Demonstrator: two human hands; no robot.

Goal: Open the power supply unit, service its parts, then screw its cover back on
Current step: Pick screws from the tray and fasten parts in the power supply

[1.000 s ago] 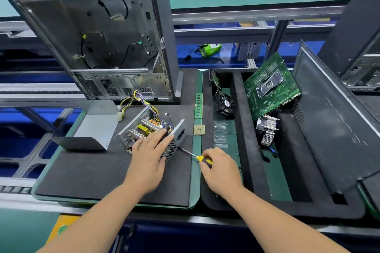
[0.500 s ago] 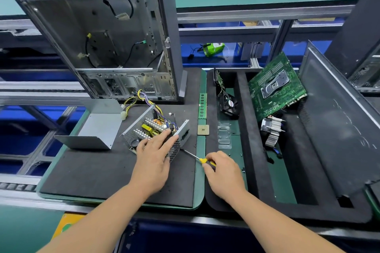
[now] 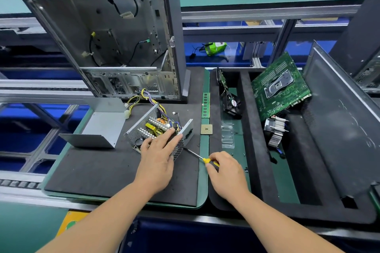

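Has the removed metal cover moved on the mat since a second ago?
No. The metal cover lies left of the power supply unit, equally close to the computer case behind; only the camera shifted.

Single view only: camera on my head, wide-angle, looking forward and down over the bench. No second view to share a region with. Both my forearms enter from the bottom edge and meet near frame centre, my left hand [image 3: 158, 157] and right hand [image 3: 225, 172] close below the lens. The black foam mat [image 3: 98, 172] fills the lower left, the foam tray [image 3: 257, 129] the lower right. The empty computer case [image 3: 107, 33] stands farther off at upper left, leaning from lens distortion. Shelf rails curve across the top; straight edges bow toward the frame borders
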